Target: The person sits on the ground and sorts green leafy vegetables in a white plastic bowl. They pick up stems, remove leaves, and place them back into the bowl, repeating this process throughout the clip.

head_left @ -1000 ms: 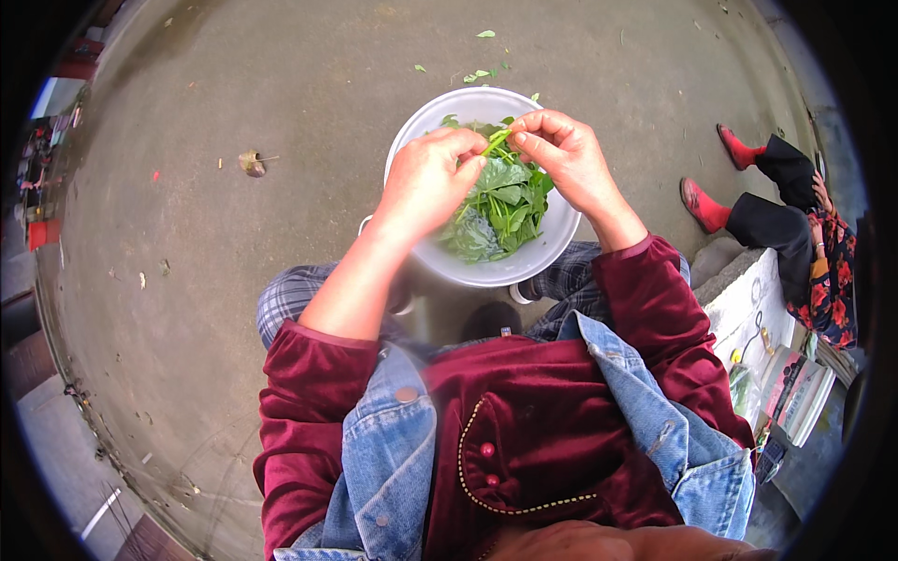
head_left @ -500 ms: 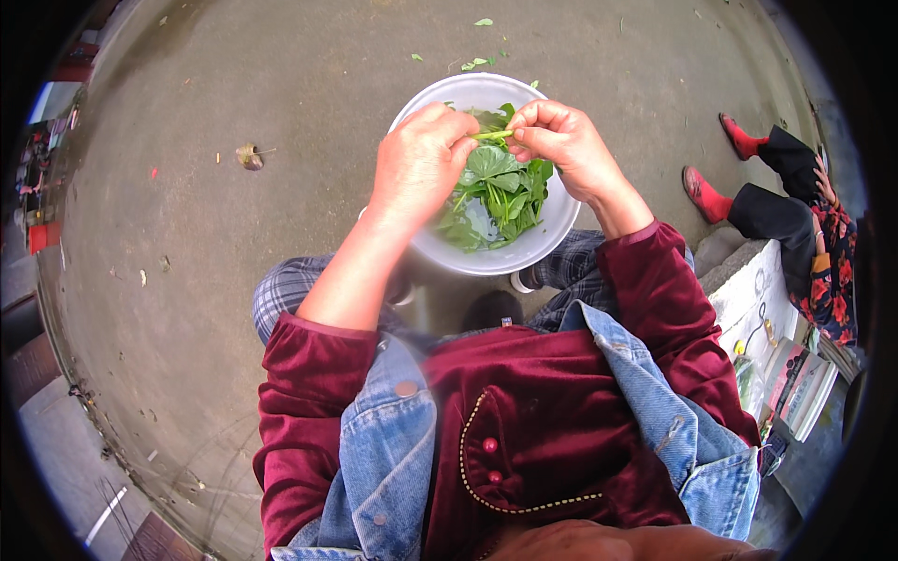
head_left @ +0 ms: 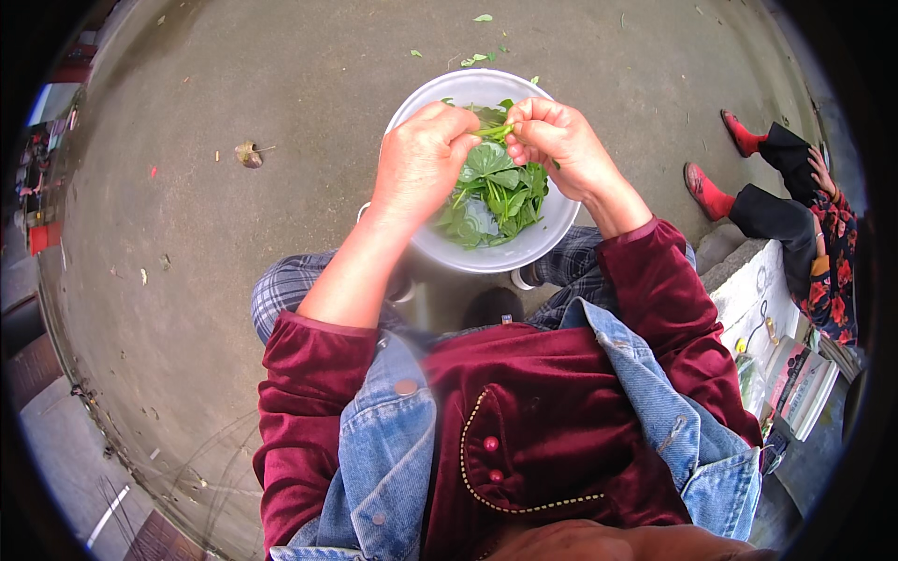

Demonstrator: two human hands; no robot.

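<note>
Both my hands are raised over a pale metal basin (head_left: 554, 237) that stands between my knees. Inside it lie leafy greens (head_left: 510, 194) with thin stems, wet, over a little water. My left hand (head_left: 423, 154) is closed in a pinch on one end of a green stem (head_left: 493, 132). At the stem's other end, my right hand (head_left: 559, 145) pinches it between thumb and forefinger. The stem runs level across the gap between the two hands. Part of the far greens is hidden behind my fingers.
Grey concrete floor (head_left: 309, 122) surrounds the basin, with leaf scraps (head_left: 477, 60) beyond it and a dry leaf (head_left: 249, 154) to the left. At the right, another person (head_left: 795, 206) in red shoes sits near a white block (head_left: 753, 290).
My right hand's fingers have curled and shifted slightly on the stem, and the stem tilts a little more. My left hand has barely moved.
</note>
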